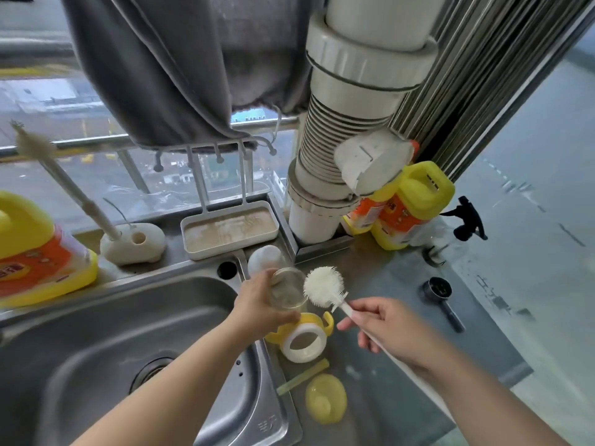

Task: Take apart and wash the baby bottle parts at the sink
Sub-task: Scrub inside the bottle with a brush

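Observation:
My left hand (257, 304) grips the clear bottle body (287, 291) above the sink's right rim, its open mouth turned toward the right. My right hand (386, 329) pinches the white handle of a bottle brush (323, 286), whose bristly white head sits just beside the bottle's mouth. On the steel counter below lie the yellow collar with handles and a white ring (304, 338), a pale straw (304, 376) and a yellow dome cap (325, 399).
The steel sink (96, 365) fills the lower left. Behind it stand a white drying tray (230, 231), a brush holder (133, 243) and a white bottle (265, 259). Yellow detergent jugs (409, 207) flank a white drain pipe (341, 123). A black scoop (441, 299) lies at right.

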`<state>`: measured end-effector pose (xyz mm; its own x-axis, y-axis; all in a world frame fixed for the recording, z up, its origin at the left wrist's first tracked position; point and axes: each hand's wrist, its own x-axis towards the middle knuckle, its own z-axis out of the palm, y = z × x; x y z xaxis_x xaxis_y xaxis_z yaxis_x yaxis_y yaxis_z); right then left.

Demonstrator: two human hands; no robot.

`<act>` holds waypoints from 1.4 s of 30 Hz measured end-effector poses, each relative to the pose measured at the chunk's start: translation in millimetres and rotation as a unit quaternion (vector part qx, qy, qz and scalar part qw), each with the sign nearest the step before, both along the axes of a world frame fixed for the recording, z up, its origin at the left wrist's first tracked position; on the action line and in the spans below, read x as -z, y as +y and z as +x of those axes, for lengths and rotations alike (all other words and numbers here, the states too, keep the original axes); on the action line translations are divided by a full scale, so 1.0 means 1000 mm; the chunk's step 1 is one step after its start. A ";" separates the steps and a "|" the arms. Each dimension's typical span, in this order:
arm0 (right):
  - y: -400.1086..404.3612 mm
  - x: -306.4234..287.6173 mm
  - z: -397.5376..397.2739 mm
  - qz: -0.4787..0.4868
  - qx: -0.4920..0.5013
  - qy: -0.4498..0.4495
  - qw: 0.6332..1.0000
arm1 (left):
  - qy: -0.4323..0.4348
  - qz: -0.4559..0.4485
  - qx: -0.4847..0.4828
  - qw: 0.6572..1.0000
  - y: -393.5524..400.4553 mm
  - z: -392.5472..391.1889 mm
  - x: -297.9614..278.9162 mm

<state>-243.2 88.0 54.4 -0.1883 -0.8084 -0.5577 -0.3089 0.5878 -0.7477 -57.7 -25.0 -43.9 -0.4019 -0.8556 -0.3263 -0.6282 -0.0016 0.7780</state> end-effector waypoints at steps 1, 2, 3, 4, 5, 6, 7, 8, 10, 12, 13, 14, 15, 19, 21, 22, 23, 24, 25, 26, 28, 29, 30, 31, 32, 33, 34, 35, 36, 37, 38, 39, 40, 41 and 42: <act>-0.001 0.001 -0.002 0.001 -0.006 0.002 1.000 | -0.004 -0.005 0.003 1.000 -0.001 -0.001 0.000; -0.001 0.003 -0.003 0.000 -0.011 0.004 1.000 | -0.003 -0.008 0.005 1.000 -0.002 -0.003 -0.001; -0.001 0.003 -0.005 0.000 -0.013 0.005 1.000 | -0.003 -0.005 0.006 1.000 -0.003 -0.003 -0.001; -0.001 0.004 -0.006 0.001 -0.014 0.004 1.000 | 0.000 -0.001 0.006 1.000 -0.003 -0.004 -0.001; -0.002 0.004 -0.007 0.001 -0.014 0.002 1.000 | 0.006 0.003 0.005 1.000 -0.003 -0.004 -0.001; -0.002 0.003 -0.008 0.001 -0.014 -0.001 1.000 | 0.014 0.005 0.004 1.000 -0.002 -0.003 -0.001; -0.002 0.003 -0.009 -0.002 -0.013 -0.005 1.000 | 0.021 0.002 0.002 1.000 -0.001 -0.002 0.000; -0.003 0.002 -0.009 -0.005 -0.011 -0.008 1.000 | 0.028 -0.008 -0.001 1.000 -0.001 0.000 0.001; -0.004 0.000 -0.010 -0.011 -0.009 -0.011 1.000 | 0.043 -0.031 -0.008 0.999 0.001 0.004 0.000; -0.007 -0.002 -0.008 -0.019 -0.008 -0.016 1.000 | 0.060 -0.045 -0.013 0.997 0.001 0.009 -0.004; -0.008 -0.003 -0.007 -0.026 -0.003 -0.023 0.999 | 0.067 -0.052 -0.017 0.996 0.000 0.012 -0.007; -0.010 -0.004 -0.005 -0.033 0.004 -0.033 0.999 | 0.073 -0.059 -0.022 0.995 0.000 0.014 -0.011; -0.011 -0.005 -0.002 -0.039 0.011 -0.044 0.998 | 0.078 -0.062 -0.027 0.995 0.000 0.018 -0.016; -0.019 -0.016 0.014 -0.056 -0.008 -0.055 0.997 | 0.081 -0.086 -0.034 0.992 -0.001 0.039 -0.031; -0.027 -0.023 0.027 -0.061 -0.030 -0.054 0.996 | 0.082 -0.106 -0.018 0.991 -0.002 0.056 -0.037; -0.031 -0.027 0.034 -0.062 -0.047 -0.053 0.996 | 0.079 -0.114 -0.008 0.990 -0.002 0.066 -0.041; -0.035 -0.031 0.043 -0.057 -0.069 -0.047 0.995 | 0.073 -0.119 -0.001 0.990 -0.002 0.077 -0.045; -0.040 -0.036 0.053 -0.049 -0.098 -0.031 0.994 | 0.063 -0.125 0.003 0.990 -0.001 0.089 -0.048; -0.045 -0.040 0.063 -0.042 -0.134 -0.004 0.990 | 0.049 -0.132 0.006 0.990 0.000 0.101 -0.052; -0.050 -0.046 0.074 -0.045 -0.172 0.032 0.984 | 0.031 -0.140 0.009 0.990 0.001 0.114 -0.054; -0.062 -0.055 0.099 -0.069 -0.254 0.107 0.959 | 0.008 -0.164 0.005 0.986 0.005 0.143 -0.059; -0.067 -0.058 0.111 -0.080 -0.294 0.140 0.942 | 0.005 -0.175 -0.001 0.985 0.007 0.156 -0.061; -0.070 -0.062 0.124 -0.087 -0.336 0.171 0.922 | 0.003 -0.186 -0.010 0.983 0.009 0.168 -0.063; -0.074 -0.064 0.139 -0.089 -0.387 0.208 0.894 | -0.003 -0.192 -0.020 0.981 0.013 0.182 -0.065; -0.076 -0.064 0.154 -0.097 -0.436 0.250 0.859 | -0.012 -0.197 -0.025 0.980 0.016 0.194 -0.065; -0.079 -0.064 0.169 -0.107 -0.476 0.292 0.823 | -0.022 -0.200 -0.027 0.979 0.019 0.206 -0.066; -0.083 -0.062 0.183 -0.113 -0.494 0.332 0.796 | -0.030 -0.203 -0.029 0.978 0.023 0.216 -0.065; -0.087 -0.061 0.197 -0.108 -0.495 0.367 0.780 | -0.037 -0.206 -0.032 0.977 0.026 0.226 -0.065; -0.090 -0.061 0.210 -0.101 -0.492 0.402 0.766 | -0.044 -0.207 -0.034 0.977 0.029 0.234 -0.065; -0.092 -0.062 0.221 -0.101 -0.497 0.439 0.742 | -0.053 -0.207 -0.038 0.976 0.032 0.242 -0.064; -0.093 -0.063 0.231 -0.111 -0.512 0.475 0.707 | -0.060 -0.207 -0.044 0.976 0.035 0.249 -0.065; -0.092 -0.065 0.240 -0.123 -0.529 0.501 0.674 | -0.067 -0.206 -0.050 0.975 0.037 0.257 -0.065; -0.090 -0.067 0.248 -0.138 -0.545 0.517 0.646 | -0.074 -0.205 -0.053 0.975 0.039 0.263 -0.067; -0.087 -0.067 0.255 -0.148 -0.559 0.521 0.628 | -0.085 -0.203 -0.053 0.974 0.041 0.268 -0.069; -0.085 -0.066 0.261 -0.151 -0.572 0.517 0.619 | -0.099 -0.202 -0.051 0.973 0.043 0.273 -0.071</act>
